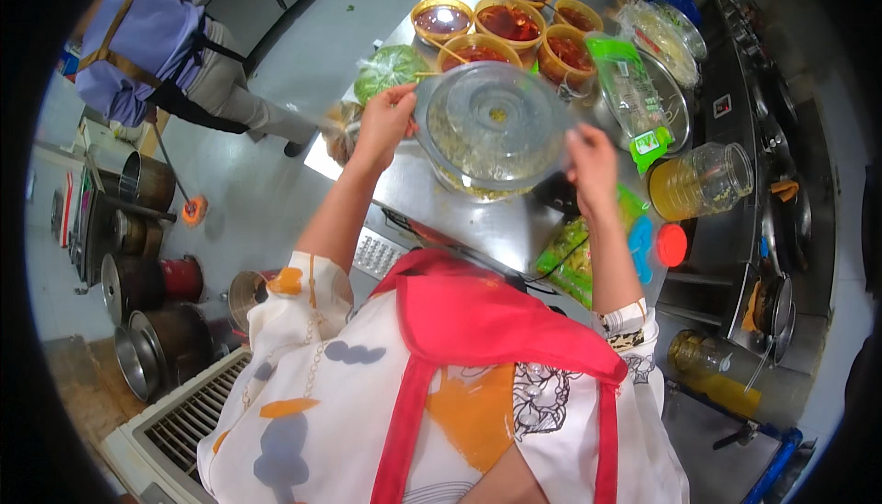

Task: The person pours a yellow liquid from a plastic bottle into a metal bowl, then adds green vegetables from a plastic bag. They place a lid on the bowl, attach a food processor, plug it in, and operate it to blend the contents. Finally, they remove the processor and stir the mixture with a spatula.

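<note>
A clear round plastic lid (497, 139) is gripped at its left rim by my left hand (387, 121), thumb and fingers pinching the edge. At the opposite rim is my right hand (591, 163), its fingers curled on the edge and slightly blurred. Directly under the lid sits a see-through tub (475, 192) with chopped, yellowish-green food inside. Whether the lid rests on the tub or hovers just above it, I cannot tell. Beside my left wrist lies a plastic bag of brown food (341, 133). A bag of green food (389, 70) is just behind it.
Several yellow tubs of red, oily sauce (510, 21) crowd the steel table (441, 173). To the right are a green pouch (627, 83), a steel bowl (679, 108), a jar of yellow liquid (699, 181) and a red cap (671, 245). A person (145, 42) bends at left, near pots (172, 342).
</note>
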{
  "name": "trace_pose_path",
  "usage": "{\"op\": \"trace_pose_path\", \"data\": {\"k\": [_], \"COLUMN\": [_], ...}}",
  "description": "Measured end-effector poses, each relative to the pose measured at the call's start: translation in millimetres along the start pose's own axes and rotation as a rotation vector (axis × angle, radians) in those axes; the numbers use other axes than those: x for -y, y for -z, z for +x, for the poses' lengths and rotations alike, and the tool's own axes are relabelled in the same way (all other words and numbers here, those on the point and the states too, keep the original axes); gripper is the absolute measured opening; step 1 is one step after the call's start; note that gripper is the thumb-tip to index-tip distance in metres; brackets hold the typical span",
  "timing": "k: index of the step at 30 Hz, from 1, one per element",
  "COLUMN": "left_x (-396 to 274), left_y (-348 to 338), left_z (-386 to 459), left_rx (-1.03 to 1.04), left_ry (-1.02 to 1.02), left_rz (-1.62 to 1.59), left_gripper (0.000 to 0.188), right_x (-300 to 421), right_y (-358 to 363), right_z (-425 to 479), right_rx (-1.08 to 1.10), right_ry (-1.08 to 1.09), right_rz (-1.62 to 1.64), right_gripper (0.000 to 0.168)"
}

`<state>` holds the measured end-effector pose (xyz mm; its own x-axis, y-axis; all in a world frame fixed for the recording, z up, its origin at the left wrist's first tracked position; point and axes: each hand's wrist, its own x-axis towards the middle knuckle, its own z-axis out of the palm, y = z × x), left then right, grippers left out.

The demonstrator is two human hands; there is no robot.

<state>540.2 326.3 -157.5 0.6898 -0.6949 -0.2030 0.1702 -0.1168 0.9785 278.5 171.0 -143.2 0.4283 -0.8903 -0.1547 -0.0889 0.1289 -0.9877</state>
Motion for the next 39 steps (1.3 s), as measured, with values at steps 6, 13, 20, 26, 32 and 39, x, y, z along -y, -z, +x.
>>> {"op": "trace_pose_path", "data": {"k": [6, 13, 20, 26, 32, 39], "left_x": [-12.1, -4.9, -19.3, -31.3, 2.9, 15.0], "left_y": [0.5, -4.3, 7.6, -5.1, -24.2, -70.6], "left_z": [9.3, 4.4, 32.8, 25.2, -45.2, -119.6], "left_rx": [0.076, 0.034, 0.143, 0.124, -0.102, 0.482], "left_ry": [-0.058, 0.026, -0.24, -0.286, -0.144, 0.302], "left_rz": [-0.028, -0.009, 0.014, -0.071, -0.072, -0.322], "left_gripper": [0.025, 0.029, 0.028, 0.031, 0.022, 0.027], "right_x": [4.9, -7.7, 5.2, 3.2, -14.9, -17.1], "right_y": [-3.6, 6.9, 25.7, 22.8, -1.0, -53.8], "right_z": [2.4, -2.4, -17.4, -55.8, -87.3, -102.1], "right_rx": [0.012, 0.062, 0.395, 0.482, 0.297, 0.161], "right_ry": [-0.022, -0.155, -0.173, -0.121, -0.066, -0.006], "right_rz": [0.063, -0.003, 0.079, 0.005, 0.309, 0.384], "right_gripper": [0.034, 0.025, 0.016, 0.022, 0.025, 0.027]}}
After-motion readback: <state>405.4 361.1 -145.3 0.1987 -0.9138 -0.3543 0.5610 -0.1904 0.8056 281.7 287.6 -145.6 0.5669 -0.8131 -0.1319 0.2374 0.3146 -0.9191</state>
